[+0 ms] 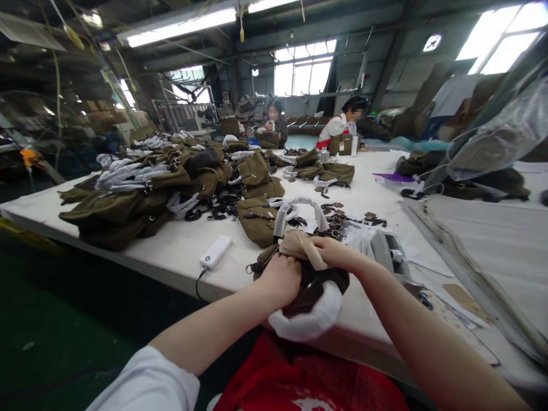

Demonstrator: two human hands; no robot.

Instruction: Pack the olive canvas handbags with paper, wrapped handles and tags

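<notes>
A dark olive handbag [314,285] sits at the table's edge in front of me. Its two handles are wrapped in white; the near handle [308,319] droops toward me and the far handle [299,206] stands up. My left hand [282,277] is closed at the bag's mouth, knuckles up, its fingertips hidden. My right hand [329,251] is closed on beige lining fabric [296,244] pulled up out of the bag. Just behind lies another olive bag [257,220].
Olive bags with wrapped handles [128,205] pile up at the left. A white power bank [216,252] with a cable lies near the edge. Dark straps and metal fittings [342,220] lie beyond the handbag. Two people [336,128] work at the far end.
</notes>
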